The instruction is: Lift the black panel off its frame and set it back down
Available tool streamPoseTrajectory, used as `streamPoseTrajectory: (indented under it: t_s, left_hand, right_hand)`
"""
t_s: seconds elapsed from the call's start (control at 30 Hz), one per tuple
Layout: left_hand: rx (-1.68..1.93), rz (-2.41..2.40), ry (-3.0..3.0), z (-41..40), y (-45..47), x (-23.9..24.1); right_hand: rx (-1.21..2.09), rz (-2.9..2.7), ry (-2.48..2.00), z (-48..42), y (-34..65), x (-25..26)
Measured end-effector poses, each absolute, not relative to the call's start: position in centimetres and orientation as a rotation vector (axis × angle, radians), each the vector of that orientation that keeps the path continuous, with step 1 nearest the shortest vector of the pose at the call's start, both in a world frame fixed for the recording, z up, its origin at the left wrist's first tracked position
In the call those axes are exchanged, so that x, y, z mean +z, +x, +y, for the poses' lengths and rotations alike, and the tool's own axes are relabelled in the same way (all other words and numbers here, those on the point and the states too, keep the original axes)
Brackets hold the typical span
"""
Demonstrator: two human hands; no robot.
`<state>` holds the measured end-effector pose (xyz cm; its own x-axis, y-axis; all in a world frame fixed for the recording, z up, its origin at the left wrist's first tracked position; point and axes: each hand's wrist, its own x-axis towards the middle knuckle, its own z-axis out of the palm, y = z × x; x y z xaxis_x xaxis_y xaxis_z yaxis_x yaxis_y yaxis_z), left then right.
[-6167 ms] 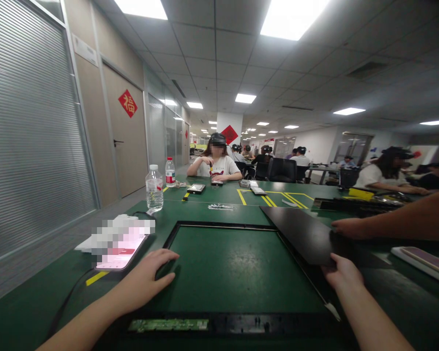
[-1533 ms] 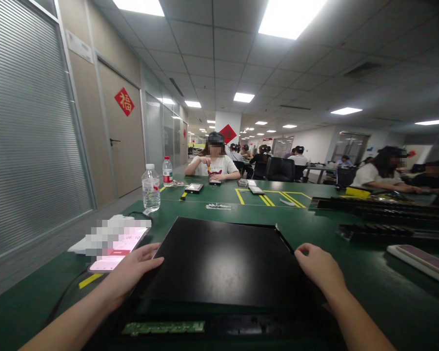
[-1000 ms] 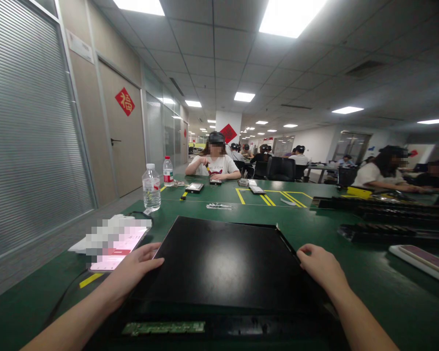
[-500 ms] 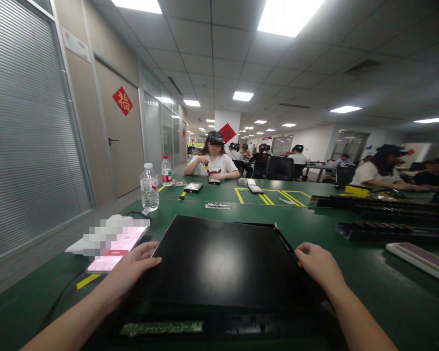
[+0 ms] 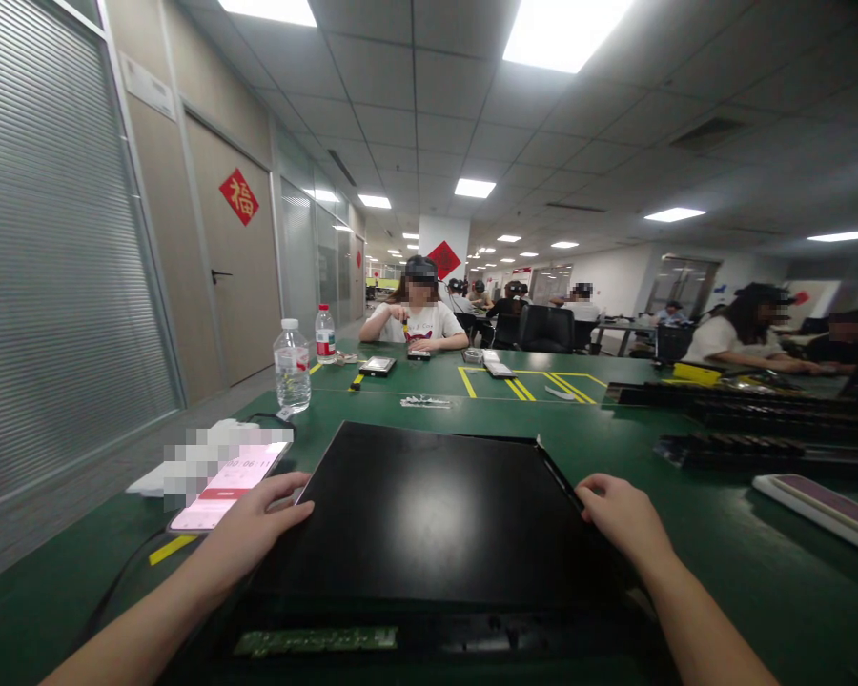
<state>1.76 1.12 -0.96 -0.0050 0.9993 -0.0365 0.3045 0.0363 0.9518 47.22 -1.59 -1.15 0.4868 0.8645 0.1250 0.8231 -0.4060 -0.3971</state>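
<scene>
A flat black LCD panel [image 5: 429,505] lies in front of me, with a ceiling light mirrored on its glossy face. Along its near side runs a black strip carrying a green circuit board [image 5: 316,640]. My left hand [image 5: 268,510] grips the panel's left edge, thumb near the top face and fingers curled at the side. On the opposite side, my right hand [image 5: 619,510] is closed with thumb and forefinger on the right edge. There a thin dark frame strip [image 5: 559,476] stands slightly apart from the panel. The undersides of both grips are hidden.
Left of the panel are a lit phone [image 5: 233,486], white tissue-like material and a water bottle [image 5: 292,367]. Beyond lie hard drives [image 5: 377,367] and a small bag of parts [image 5: 427,402]. Black bars [image 5: 750,448] and a white-edged device [image 5: 822,510] lie right. A co-worker sits opposite.
Almost nothing differs. Both hands keep their places on the panel's edges, and the panel stays put apart from a very slight shift.
</scene>
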Motion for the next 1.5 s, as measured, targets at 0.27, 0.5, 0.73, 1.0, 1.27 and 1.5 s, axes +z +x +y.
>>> streamPoseTrajectory:
  t_s: [0.27,0.5,0.73,1.0,1.27,1.5]
  left_hand:
    - [0.925,1.612,1.711,2.4,1.3,-2.5]
    - [0.828,1.659,1.860,3.3,0.8,-3.9]
    - [0.794,1.672,1.917,3.5,0.5,-4.5]
    - [0.769,1.711,1.938,3.1,0.7,-4.1]
    - [0.723,1.670,2.032,3.1,0.3,-4.3]
    - [0.682,1.650,2.120,2.2,0.3,-3.1]
  right_hand:
    - [0.157,-1.397,-2.339,-1.5,47.2,-1.0]
    - [0.160,-1.398,-2.333,-1.5,46.9,-0.9]
    - [0.141,-1.420,-2.318,-1.6,46.6,-0.7]
    - [0.162,-1.430,-2.312,-1.5,46.6,-1.0]
    - [0.154,-1.408,-2.324,-1.5,46.5,-1.0]
    - [0.184,-1.394,-2.328,-1.6,46.1,-0.9]
